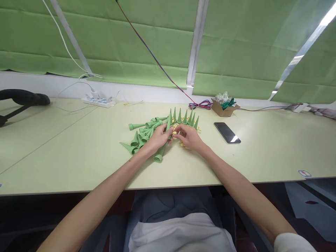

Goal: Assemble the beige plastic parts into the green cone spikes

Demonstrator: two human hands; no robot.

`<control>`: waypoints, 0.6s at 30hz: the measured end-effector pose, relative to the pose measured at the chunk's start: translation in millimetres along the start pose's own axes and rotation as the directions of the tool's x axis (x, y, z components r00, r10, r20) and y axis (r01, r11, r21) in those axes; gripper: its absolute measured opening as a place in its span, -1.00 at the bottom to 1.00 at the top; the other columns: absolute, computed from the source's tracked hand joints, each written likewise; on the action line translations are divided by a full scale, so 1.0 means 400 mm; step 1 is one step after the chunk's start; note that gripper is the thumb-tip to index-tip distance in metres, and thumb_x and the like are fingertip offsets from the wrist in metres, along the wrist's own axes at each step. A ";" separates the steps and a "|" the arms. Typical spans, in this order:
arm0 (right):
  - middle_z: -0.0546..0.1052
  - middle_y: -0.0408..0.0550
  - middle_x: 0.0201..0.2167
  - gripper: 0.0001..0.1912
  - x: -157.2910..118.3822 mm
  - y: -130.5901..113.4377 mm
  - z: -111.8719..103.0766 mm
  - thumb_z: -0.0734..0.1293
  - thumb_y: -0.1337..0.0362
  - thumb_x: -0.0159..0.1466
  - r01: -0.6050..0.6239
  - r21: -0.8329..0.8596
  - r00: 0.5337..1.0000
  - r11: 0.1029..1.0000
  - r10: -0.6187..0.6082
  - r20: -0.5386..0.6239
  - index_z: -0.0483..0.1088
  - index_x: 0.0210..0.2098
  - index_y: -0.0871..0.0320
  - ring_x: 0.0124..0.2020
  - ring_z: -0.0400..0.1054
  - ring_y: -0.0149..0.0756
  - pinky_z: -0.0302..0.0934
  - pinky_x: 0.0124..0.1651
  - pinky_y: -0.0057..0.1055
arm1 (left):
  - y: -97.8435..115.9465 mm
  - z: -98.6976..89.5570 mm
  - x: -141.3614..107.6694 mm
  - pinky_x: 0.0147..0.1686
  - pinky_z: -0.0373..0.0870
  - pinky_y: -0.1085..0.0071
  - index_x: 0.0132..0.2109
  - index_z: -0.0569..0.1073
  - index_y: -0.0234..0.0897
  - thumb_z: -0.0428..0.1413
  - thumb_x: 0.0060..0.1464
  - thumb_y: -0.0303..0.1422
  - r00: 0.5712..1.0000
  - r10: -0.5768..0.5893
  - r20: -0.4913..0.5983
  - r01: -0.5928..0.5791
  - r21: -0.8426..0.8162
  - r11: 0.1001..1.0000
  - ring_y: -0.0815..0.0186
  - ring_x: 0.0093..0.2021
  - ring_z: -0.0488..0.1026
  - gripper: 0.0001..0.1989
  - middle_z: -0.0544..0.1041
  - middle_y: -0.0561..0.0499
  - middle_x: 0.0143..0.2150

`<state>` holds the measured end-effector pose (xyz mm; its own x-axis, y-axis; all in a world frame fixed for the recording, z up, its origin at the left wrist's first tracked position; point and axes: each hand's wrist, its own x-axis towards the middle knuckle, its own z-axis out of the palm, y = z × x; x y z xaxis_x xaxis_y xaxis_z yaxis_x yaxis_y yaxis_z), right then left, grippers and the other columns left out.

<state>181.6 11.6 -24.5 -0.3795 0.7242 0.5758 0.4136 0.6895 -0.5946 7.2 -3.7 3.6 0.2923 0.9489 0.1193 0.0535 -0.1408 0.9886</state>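
Note:
My left hand (pixel 159 137) is closed around a green plastic cone (pixel 168 123), its tip pointing up and away from me. With thumb and fingers pinched, my right hand (pixel 189 136) holds a small yellow plastic piece (pixel 174 132) against the cone's side. Left of my hands lies a loose pile of green cones (pixel 144 134), some on their sides. Another cone (pixel 158 158) lies below my left hand, open end towards me. Behind my right hand, several green cones (pixel 185 117) stand upright in a group. More yellow pieces (pixel 183 144) are partly hidden under and around that hand.
A black phone (pixel 227 132) lies on the table at right. Behind it stand a small cardboard box (pixel 225 110) and a coil of red and blue wire (pixel 200 104). A white power strip (pixel 99 101) sits at back left, near a black object (pixel 23 98).

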 end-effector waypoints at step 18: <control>0.43 -0.17 -0.54 -0.81 -0.004 -0.011 -0.005 0.29 0.19 0.33 -0.001 0.026 0.999 1.000 0.000 0.051 0.35 -0.39 0.13 -0.51 0.24 -0.39 0.10 -0.38 -0.43 | -0.006 -0.004 0.000 -0.55 0.34 0.42 -0.33 0.34 -0.27 0.23 0.13 -0.12 0.999 0.003 0.040 -0.004 0.007 1.000 0.38 -0.51 0.35 -0.67 0.39 0.03 -0.45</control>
<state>181.9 7.6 -21.7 -0.4211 0.7239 0.5465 0.3922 0.6886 -0.6099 5.4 -2.7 1.5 0.3300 0.9364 0.1190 0.0587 -0.1462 0.9875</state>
